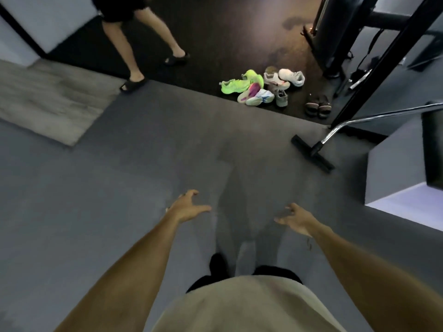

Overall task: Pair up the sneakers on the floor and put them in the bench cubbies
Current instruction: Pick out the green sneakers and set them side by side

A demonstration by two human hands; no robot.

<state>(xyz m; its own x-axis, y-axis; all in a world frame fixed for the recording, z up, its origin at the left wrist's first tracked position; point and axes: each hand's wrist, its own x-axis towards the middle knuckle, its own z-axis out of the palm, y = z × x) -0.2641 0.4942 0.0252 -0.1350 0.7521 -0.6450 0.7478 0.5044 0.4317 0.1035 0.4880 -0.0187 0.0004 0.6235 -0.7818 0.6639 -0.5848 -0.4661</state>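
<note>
Sneakers (261,87) heaped well ahead of both hands — fingers (191,194) spread apart, empty.

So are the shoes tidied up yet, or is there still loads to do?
Nothing looks done yet. The neon green sneakers, the white and pink sneakers, the white, pink and blue sneakers and the grey sneaker lie jumbled on the dark floor. The left hand and right hand are open and empty, far from the pile. All pairing and putting away remains; no bench cubbies are in view.
</note>
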